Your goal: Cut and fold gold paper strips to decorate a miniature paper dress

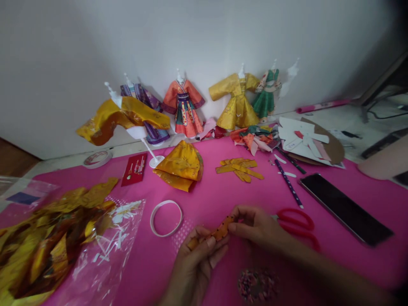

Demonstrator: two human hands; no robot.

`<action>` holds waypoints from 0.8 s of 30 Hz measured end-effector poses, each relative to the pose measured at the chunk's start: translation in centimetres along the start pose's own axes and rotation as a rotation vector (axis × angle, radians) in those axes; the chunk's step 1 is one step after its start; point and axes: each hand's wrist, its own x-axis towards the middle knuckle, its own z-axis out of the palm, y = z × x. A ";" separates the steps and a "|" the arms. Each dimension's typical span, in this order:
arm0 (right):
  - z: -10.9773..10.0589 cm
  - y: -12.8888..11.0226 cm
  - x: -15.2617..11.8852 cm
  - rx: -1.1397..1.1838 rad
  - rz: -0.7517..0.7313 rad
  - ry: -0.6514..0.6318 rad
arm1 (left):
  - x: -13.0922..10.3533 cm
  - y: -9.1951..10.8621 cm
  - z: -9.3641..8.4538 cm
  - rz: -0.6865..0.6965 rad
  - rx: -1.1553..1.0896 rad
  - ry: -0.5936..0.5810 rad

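A narrow golden-orange fabric strip with small dark dots along its edge is held between both hands, low in the middle of the view. My left hand pinches its lower left part between thumb and fingers. At the strip's upper right end, my right hand grips it between thumb and forefinger. Right beside my right forearm lie red-handled scissors, their blades mostly hidden. A white tape ring rests on the pink mat left of the hands.
Golden strips and a folded golden skirt lie beyond the hands. Dressed doll stands line the wall. At right are a phone and dotted pencil; at left, golden fabric and a plastic bag.
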 end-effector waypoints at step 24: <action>0.3 -0.5 -0.8 -0.052 0.000 -0.161 | 0.1 0.1 -0.9 0.086 0.647 -0.169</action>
